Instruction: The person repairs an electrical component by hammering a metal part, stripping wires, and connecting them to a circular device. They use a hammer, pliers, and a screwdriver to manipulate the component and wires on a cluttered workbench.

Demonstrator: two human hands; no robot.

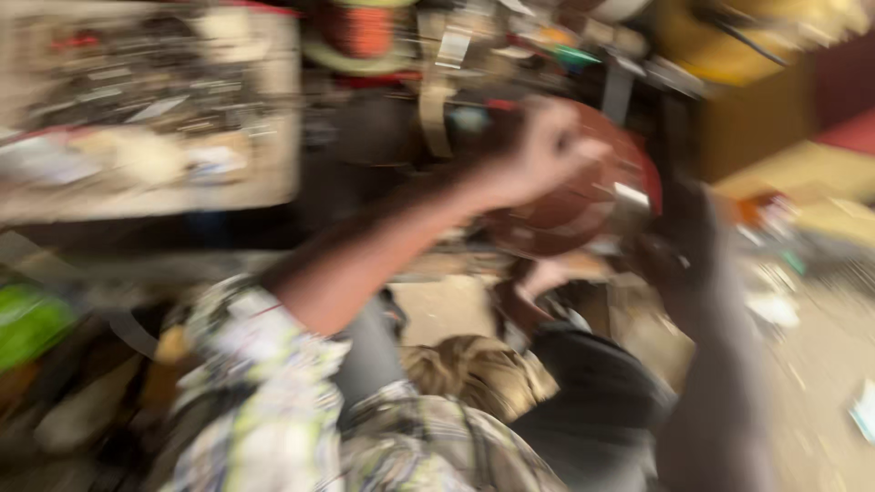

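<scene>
Heavily blurred view looking down over two bare arms raised toward a round reddish-brown ball-like thing (570,196) near the middle of the frame. Left hand (547,150) curled closed in a fist against the ball's upper left side, forearm running down-left to a patterned sleeve (264,383). Right hand (679,251) dark and smeared at the ball's lower right edge, grip impossible to tell. Ball between both hands, left hand the nearer, no clear long axis. Cluttered tray (146,109) of small parts at upper left, well apart.
</scene>
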